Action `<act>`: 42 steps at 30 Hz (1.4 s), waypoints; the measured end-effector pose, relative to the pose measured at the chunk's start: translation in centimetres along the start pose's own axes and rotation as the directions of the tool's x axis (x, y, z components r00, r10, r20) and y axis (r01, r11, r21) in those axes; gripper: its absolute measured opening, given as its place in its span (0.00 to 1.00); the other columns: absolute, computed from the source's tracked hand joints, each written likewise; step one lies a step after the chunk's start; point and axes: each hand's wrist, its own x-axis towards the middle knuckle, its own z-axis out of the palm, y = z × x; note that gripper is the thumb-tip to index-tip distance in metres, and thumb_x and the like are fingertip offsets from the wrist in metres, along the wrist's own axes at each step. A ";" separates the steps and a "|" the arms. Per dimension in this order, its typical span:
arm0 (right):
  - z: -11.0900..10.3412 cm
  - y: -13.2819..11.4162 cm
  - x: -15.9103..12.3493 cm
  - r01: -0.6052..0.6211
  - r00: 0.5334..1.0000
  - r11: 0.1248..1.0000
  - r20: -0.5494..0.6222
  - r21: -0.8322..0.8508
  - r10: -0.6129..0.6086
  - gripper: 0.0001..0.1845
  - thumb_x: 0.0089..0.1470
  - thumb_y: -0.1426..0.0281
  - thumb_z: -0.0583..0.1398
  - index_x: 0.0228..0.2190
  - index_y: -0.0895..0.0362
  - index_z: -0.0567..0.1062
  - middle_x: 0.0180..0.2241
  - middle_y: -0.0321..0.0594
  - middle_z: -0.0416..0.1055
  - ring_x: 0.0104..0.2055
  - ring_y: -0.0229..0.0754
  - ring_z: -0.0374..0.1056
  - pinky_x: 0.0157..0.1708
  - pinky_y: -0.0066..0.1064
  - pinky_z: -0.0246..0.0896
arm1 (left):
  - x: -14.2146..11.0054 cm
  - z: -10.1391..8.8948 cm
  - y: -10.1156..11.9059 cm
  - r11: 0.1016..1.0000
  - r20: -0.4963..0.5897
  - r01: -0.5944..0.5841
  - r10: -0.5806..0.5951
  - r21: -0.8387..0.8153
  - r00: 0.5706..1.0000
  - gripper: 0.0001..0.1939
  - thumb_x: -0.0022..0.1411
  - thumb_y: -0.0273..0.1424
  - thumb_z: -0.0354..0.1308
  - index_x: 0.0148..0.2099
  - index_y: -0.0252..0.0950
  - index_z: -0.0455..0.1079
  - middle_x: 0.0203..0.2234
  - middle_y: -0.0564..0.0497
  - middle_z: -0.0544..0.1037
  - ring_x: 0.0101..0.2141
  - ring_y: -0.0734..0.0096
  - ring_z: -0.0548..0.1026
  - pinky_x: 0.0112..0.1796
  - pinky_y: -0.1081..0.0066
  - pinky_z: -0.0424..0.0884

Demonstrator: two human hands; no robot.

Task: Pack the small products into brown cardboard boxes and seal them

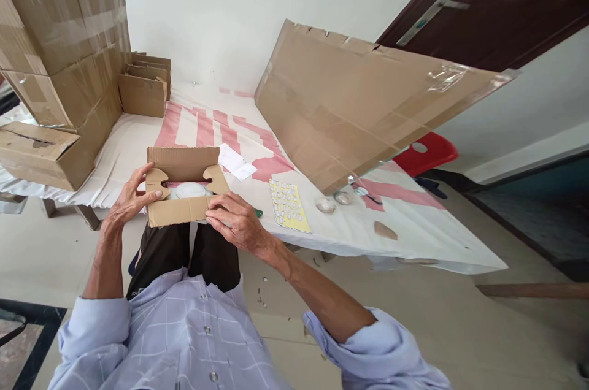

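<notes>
A small cardboard box [179,211] stands with its flaps spread at the near edge of the table, in front of my body. Inside it shows a round whitish object [191,190], clear or glassy, whose kind I cannot make out. My left hand [131,195] grips the box's left side, thumb on the side flap. At the front right corner, my right hand [237,221] holds the front flap between thumb and fingers. Just right of the box lie white paper slips [236,162] and a yellow sheet [289,205] of small pale stickers or pieces.
Large taped cartons [69,40] stack up at the left, with a smaller closed carton [41,151] before them. A big cardboard sheet [350,102] leans at the right. Near it sit tape rolls [325,205]. A red chair [427,156] stands beyond the table [427,237].
</notes>
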 end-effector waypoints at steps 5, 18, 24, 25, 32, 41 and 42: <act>0.2 1.0 1.7 -0.134 0.991 0.985 0.013 0.109 0.133 0.15 0.73 0.66 0.59 0.35 0.49 0.85 0.41 0.45 0.82 0.46 0.51 0.77 0.51 0.48 0.78 | 0.0 0.1 0.0 0.999 0.011 -0.026 0.027 -0.044 1.000 0.51 0.57 0.48 0.78 0.78 0.47 0.67 0.74 0.38 0.71 0.70 0.32 0.71 0.56 0.45 0.84; 0.0 3.7 4.1 -0.249 0.965 0.966 0.098 0.065 0.242 0.06 0.70 0.64 0.65 0.43 0.50 0.84 0.49 0.46 0.82 0.55 0.56 0.77 0.59 0.51 0.74 | -1.5 -1.9 -1.0 0.987 0.040 -0.052 0.058 -0.155 0.997 0.48 0.59 0.51 0.77 0.76 0.48 0.67 0.79 0.37 0.64 0.79 0.30 0.59 0.67 0.38 0.72; 0.6 5.2 4.1 -0.347 0.932 0.936 0.087 -0.063 0.352 0.11 0.62 0.62 0.69 0.46 0.49 0.82 0.51 0.49 0.80 0.56 0.61 0.74 0.55 0.55 0.75 | -1.3 -0.5 -1.3 0.981 0.071 -0.090 0.104 -0.174 0.992 0.67 0.47 0.56 0.84 0.82 0.51 0.58 0.81 0.33 0.60 0.78 0.26 0.59 0.66 0.37 0.71; 0.7 5.5 3.8 -0.370 0.924 0.926 0.079 -0.073 0.375 0.12 0.61 0.62 0.70 0.46 0.50 0.82 0.51 0.49 0.80 0.56 0.61 0.75 0.55 0.55 0.75 | -1.3 0.0 -1.1 0.978 0.064 -0.114 0.126 -0.174 0.990 0.70 0.45 0.57 0.85 0.83 0.50 0.56 0.81 0.32 0.60 0.78 0.26 0.59 0.66 0.38 0.71; 0.2 7.4 1.2 -0.459 0.888 0.888 -0.001 -0.005 0.459 0.14 0.58 0.60 0.68 0.44 0.50 0.82 0.51 0.49 0.80 0.57 0.63 0.75 0.57 0.59 0.74 | -2.4 2.4 1.3 0.950 0.125 -0.294 0.307 -0.108 0.944 0.81 0.41 0.60 0.86 0.87 0.50 0.46 0.81 0.30 0.57 0.80 0.23 0.55 0.70 0.35 0.66; 0.5 5.5 1.8 -0.535 0.823 0.793 -0.033 0.291 0.567 0.28 0.59 0.42 0.69 0.46 0.52 0.82 0.54 0.53 0.81 0.58 0.62 0.77 0.55 0.57 0.78 | -2.8 2.7 1.4 0.950 0.060 -0.292 0.286 0.115 0.956 0.65 0.54 0.42 0.82 0.85 0.45 0.52 0.79 0.33 0.61 0.76 0.27 0.62 0.69 0.37 0.71; 0.4 4.8 2.2 -0.540 0.811 0.767 -0.031 0.347 0.584 0.31 0.61 0.39 0.68 0.48 0.52 0.83 0.54 0.52 0.82 0.58 0.61 0.78 0.55 0.57 0.78 | -2.7 2.3 1.0 0.957 0.038 -0.266 0.263 0.114 0.964 0.64 0.54 0.41 0.81 0.85 0.46 0.53 0.78 0.32 0.62 0.75 0.27 0.64 0.66 0.37 0.74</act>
